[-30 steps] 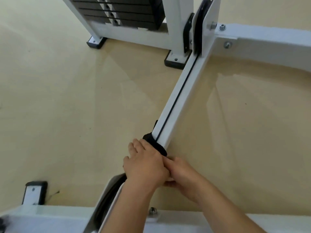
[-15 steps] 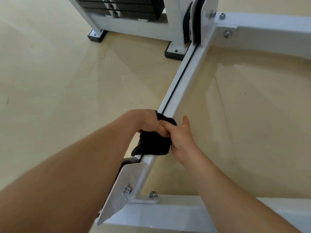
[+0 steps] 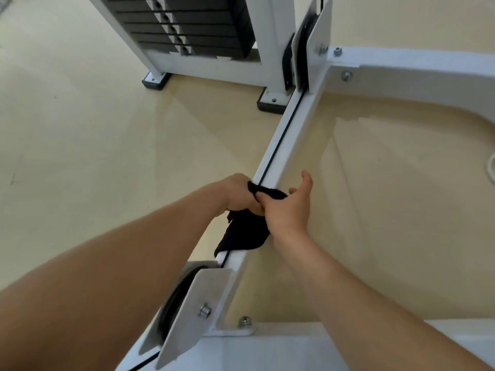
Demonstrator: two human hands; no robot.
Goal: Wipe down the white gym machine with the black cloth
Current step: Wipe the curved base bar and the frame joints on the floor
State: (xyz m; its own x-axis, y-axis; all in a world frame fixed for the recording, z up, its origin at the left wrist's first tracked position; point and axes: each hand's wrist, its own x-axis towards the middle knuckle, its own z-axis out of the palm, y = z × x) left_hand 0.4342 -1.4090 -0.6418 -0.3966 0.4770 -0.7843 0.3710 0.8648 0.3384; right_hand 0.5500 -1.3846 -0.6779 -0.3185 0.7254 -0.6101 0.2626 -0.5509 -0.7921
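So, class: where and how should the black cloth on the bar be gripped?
Grip the cloth at its bunched far end, from above, a hand on each side of the bar: it drapes over the bar's top, as the left hand and right hand hold it now.

cloth (image 3: 246, 234) draped on machine bar (image 3: 293, 132), weight stack (image 3: 187, 22) behind

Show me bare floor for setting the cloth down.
Bare floor left of the beam, up to the weight stack; another right of it, bounded by the far crossbar. Crowded: left hand and right hand bunch the cloth on the beam near the pulley bracket.
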